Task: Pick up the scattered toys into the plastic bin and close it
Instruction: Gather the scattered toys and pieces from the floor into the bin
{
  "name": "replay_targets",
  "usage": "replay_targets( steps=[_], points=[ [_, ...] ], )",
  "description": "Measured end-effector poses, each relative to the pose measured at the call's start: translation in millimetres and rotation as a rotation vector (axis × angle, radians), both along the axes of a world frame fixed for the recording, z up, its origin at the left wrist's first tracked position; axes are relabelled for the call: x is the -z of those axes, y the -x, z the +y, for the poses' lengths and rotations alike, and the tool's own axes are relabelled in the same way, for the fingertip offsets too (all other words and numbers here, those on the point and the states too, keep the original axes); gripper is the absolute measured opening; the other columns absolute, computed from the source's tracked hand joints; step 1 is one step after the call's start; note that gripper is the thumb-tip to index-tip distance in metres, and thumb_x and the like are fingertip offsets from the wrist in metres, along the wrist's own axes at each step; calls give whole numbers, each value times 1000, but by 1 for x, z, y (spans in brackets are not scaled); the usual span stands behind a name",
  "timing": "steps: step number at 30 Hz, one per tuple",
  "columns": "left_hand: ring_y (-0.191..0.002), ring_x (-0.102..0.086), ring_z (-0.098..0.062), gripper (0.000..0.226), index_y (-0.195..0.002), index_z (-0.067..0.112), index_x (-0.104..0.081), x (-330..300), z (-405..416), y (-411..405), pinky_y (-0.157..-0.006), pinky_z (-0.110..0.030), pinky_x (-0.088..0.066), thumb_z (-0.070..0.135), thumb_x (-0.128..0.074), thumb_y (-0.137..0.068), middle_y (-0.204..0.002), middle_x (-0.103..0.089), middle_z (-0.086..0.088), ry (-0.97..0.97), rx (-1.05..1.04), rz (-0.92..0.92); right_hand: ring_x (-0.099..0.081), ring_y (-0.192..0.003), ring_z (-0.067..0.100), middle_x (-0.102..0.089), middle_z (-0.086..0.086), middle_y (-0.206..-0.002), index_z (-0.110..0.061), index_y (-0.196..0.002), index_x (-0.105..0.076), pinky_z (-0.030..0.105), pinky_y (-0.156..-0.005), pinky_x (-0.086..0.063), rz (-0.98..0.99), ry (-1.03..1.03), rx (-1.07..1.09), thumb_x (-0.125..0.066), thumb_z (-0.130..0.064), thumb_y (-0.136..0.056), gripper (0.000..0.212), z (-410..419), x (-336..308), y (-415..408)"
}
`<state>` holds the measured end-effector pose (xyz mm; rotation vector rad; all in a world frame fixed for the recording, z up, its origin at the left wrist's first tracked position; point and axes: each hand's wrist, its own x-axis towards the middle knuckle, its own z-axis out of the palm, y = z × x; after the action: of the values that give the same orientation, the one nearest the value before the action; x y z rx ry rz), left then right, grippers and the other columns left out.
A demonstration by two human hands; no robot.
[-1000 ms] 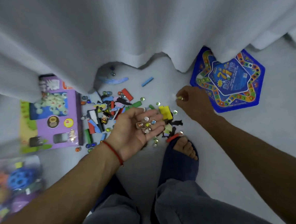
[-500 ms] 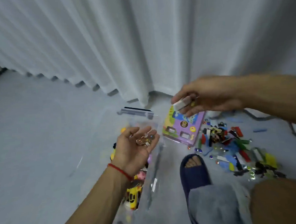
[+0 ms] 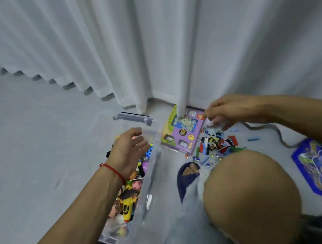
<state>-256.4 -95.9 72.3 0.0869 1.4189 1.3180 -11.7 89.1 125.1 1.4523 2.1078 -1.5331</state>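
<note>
- White pleated curtain [image 3: 152,47] hangs to the pale floor [image 3: 36,147], hemming the mess in.
- Clear plastic bin [image 3: 150,178] sits open at the left, handy for dumping.
- Left hand [image 3: 128,149] hovers palm-down over it, fingers [image 3: 138,134] spread, holding nothing.
- Right hand [image 3: 230,110] reaches over the scattered colourful toy pieces [image 3: 215,143]; fingers loose, apparently empty.

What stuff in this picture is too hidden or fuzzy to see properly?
- Head view: toys in the plastic bin are partly covered by the left hand and its forearm.
- What the right hand holds, if anything: motion blur.
- Scattered toys: too small; the knee hides some.
- Blue game board: cut off by the right edge.
</note>
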Motion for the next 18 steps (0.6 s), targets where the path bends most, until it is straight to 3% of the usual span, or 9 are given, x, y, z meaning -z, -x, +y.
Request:
replay_targets(
  steps=[4, 7, 10, 14, 16, 18],
  points=[
    [-98, -61, -30, 21, -108, 7, -67, 21, 44, -71, -92, -43, -56, 19, -58, -93, -108, -60, -17, -3, 224, 94, -67, -96, 23, -66, 9, -107, -9, -111, -62, 38, -79, -59, -230, -48, 133, -57, -30, -98, 26, 28, 37, -111],
    [-90, -60, -29, 12, -98, 9, -67, 46, 78, -116, -83, -43, -56, 14, -56, -95, -102, -62, -16, 83, 387, 159, -67, -94, 25, -66, 11, -107, -11, -109, -64, 35, -70, -60, -337, 13, 132, -58, -27, -97, 21, 37, 68, -171],
    [-82, -58, -26, 15, -104, 2, -65, 82, 101, -152, -72, -37, -55, 10, -55, -97, -93, -64, -16, 146, 530, 242, -68, -90, 25, -66, 11, -105, -12, -108, -65, 34, -67, -60, -397, 9, 131, -63, -24, -93, 19, 34, 108, -215],
    [-83, -60, -23, 13, -104, 6, -66, 136, 115, -188, -76, -40, -56, 8, -57, -94, -101, -67, -18, 169, 848, 471, -59, -101, 24, -63, 8, -116, -18, -117, -61, 29, -79, -46, -507, -151, 27, -68, -32, -89, 33, 3, 189, -253],
    [-85, -63, -23, 16, -105, 10, -65, 154, 118, -198, -83, -45, -55, 8, -61, -91, -102, -70, -13, 141, 1032, 630, -58, -104, 26, -62, 10, -117, -17, -118, -58, 32, -83, -45, -474, -158, 75, -72, -35, -85, 40, -23, 229, -260],
    [-93, -65, -21, 24, -110, 16, -63, 180, 121, -213, -82, -39, -56, 12, -65, -86, -104, -68, -4, 54, 1285, 822, -55, -101, 26, -54, 9, -115, -19, -120, -52, 36, -84, -47, -412, -126, 220, -76, -40, -81, 51, -41, 266, -265]
  ],
)
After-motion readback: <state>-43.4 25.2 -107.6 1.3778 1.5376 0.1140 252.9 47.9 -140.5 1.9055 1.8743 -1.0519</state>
